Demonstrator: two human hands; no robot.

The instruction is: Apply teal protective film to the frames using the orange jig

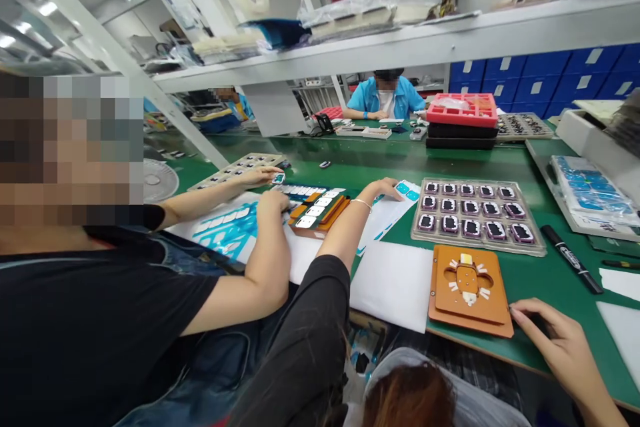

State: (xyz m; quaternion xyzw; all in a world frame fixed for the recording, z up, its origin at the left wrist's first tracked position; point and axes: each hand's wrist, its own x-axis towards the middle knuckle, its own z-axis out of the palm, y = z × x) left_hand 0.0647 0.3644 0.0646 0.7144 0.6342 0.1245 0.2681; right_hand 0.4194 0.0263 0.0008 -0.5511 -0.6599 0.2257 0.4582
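My left hand [383,191], with a bracelet at the wrist, reaches forward to a white sheet with blue stickers [387,215]. Its fingers are closed at the sheet's upper edge and partly hidden by the hand. Close to the table's front edge, my right hand [553,333] has thumb and fingertip pressed together at the right edge of an orange fixture [473,290]. The fixture has a shaped recess with white pads around it. Behind it lies a clear tray [535,243] of dark parts with white rims. White paper [393,280] lies left of the fixture.
At left a co-worker's hand [265,177] holds a small part near another orange fixture [320,213]. A black marker [571,259] lies at right. Stacked red and black trays [463,120] stand farther back. Another person [387,97] sits across the table under a shelf [390,47].
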